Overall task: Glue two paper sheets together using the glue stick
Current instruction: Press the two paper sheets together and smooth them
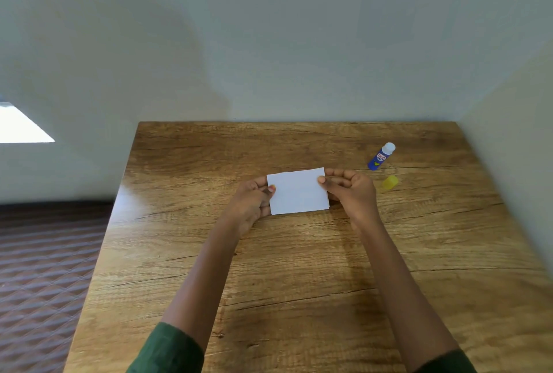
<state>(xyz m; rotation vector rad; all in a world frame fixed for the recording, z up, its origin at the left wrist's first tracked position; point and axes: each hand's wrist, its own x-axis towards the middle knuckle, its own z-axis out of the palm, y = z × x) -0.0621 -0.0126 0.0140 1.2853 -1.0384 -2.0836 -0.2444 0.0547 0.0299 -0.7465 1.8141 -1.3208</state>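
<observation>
Pale walls stand behind a brown wood table (299,283). Both hands hold a white paper (297,191) near the middle of the table. The left hand (251,202) pinches the paper's left edge, thumb on top. The right hand (351,190) pinches the right edge the same way. I cannot tell if it is one sheet or two. A blue glue stick (380,157) lies on its side, off to the right and a bit farther back. Its yellow cap (390,182) sits apart, just below it. Green sleeves (167,351) show at the bottom.
</observation>
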